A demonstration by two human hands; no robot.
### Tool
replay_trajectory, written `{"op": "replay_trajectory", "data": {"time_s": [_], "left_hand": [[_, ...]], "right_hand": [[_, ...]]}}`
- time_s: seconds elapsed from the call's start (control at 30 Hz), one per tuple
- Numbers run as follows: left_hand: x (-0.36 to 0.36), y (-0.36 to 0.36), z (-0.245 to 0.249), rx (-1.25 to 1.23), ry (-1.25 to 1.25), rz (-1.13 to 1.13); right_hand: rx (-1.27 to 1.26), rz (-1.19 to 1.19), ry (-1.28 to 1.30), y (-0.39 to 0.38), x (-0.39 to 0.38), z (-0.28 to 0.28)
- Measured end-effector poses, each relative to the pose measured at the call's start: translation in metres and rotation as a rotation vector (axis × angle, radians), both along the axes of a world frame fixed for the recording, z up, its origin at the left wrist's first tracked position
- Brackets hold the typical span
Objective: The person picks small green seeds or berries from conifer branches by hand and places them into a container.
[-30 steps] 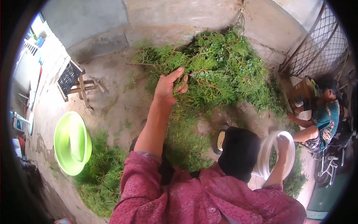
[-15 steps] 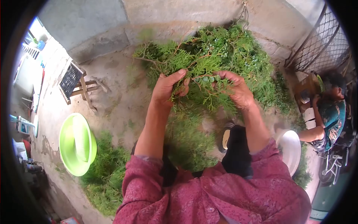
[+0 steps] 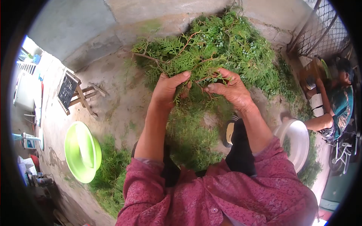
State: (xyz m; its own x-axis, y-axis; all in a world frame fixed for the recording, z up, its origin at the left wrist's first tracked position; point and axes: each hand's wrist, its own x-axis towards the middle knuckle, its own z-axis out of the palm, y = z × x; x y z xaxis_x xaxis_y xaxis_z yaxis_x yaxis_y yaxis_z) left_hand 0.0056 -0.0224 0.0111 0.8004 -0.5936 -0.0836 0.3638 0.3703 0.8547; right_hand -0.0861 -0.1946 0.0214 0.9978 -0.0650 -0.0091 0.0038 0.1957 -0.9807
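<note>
My left hand is closed round the stem of an arborvitae branch, its thumb lying along the top. The woody stem reaches out to the upper left, with flat green sprays spreading from it. My right hand pinches a thin side twig of this branch between thumb and fingers, just right of the left hand. Small blue-green cones show near the right fingers. Behind both hands rises a large heap of cut arborvitae, and loose green sprays lie on the ground below.
A lime-green basin stands at left beside more greenery. Beyond it is a small folding stool. A pale, translucent basin is by my right elbow. At far right another person sits near a wire-mesh panel. A concrete wall closes the back.
My right hand has closed its thumb and fingers on the twig; the sprays that hung below it no longer show there. The left hand keeps its hold. The view has shifted slightly.
</note>
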Motion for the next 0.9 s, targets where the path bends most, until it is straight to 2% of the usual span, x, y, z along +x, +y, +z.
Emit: {"op": "replay_trajectory", "data": {"time_s": [0.17, 0.27, 0.33, 0.57, 0.67, 0.83, 0.9], "left_hand": [[-0.007, -0.006, 0.0, 0.014, 0.023, -0.042], [-0.008, -0.009, -0.003, 0.019, 0.027, -0.051], [-0.008, -0.01, -0.004, 0.022, 0.027, -0.052], [-0.009, -0.009, -0.007, 0.026, 0.073, -0.108], [-0.011, -0.008, -0.005, 0.025, 0.044, -0.094], [-0.016, -0.011, -0.006, 0.039, 0.007, -0.007], [-0.013, -0.009, -0.009, 0.14, -0.025, 0.044]], "right_hand": [[-0.004, 0.013, 0.001, -0.009, -0.007, -0.002], [-0.036, -0.071, -0.029, -0.012, -0.011, -0.004], [-0.146, -0.035, -0.065, -0.018, -0.013, -0.001], [-0.093, 0.094, 0.016, -0.014, -0.009, -0.014], [-0.039, 0.087, -0.004, -0.01, -0.009, -0.015], [-0.181, 0.063, -0.027, -0.013, -0.008, -0.024], [-0.231, 0.048, 0.012, -0.011, -0.006, -0.027]]}}
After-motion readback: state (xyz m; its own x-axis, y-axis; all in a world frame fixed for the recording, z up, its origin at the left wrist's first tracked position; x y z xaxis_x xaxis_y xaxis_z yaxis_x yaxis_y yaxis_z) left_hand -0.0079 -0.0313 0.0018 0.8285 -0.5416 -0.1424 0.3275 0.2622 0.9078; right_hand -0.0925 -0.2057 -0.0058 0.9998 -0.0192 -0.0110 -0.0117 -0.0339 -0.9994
